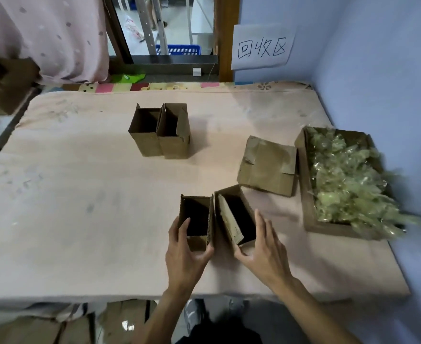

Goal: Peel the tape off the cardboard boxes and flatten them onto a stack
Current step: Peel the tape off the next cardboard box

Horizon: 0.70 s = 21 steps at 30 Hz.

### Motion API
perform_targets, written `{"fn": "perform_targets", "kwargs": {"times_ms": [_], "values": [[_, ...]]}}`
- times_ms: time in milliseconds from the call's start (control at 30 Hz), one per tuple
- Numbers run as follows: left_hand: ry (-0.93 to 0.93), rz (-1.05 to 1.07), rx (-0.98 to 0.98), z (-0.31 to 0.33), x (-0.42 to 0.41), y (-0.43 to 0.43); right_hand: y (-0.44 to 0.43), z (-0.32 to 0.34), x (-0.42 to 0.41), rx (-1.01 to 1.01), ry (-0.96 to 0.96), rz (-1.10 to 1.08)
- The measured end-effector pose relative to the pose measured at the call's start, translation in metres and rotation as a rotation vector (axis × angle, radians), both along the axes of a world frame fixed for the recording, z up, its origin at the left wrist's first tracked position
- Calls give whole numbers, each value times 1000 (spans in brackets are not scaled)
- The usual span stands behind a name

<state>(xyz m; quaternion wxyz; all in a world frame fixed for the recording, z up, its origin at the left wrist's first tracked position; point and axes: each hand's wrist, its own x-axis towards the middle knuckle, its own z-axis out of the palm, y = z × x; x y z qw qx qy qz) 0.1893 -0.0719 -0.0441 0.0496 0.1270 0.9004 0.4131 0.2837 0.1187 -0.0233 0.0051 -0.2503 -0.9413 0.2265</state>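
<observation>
Two rectangular corrugated cardboard boxes stand open near the cloth-covered tabletop's (80,194) front edge. The left hand (184,256) grips the left box (197,216), fingers (183,228) curled. The right hand's (264,249) fingers (260,222) lie straight against the right box (231,219). The box insides are dark.

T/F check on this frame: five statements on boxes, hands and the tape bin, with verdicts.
1. The left hand grips the near left box. True.
2. The two far boxes lie flattened. False: both stand upright and open.
3. A flat box lies beside the bin, on its left. True.
4. The bin is empty. False: it is heaped with crumpled tape.
5. The right hand holds loose tape. False: it touches the near right box, with no tape in it.
</observation>
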Motion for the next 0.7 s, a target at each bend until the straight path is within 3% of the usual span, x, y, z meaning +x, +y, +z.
{"fn": "perform_targets", "kwargs": {"times_ms": [700], "values": [[212,19,15,-12,3,-42,-22,-25,24,69,18,25]]}}
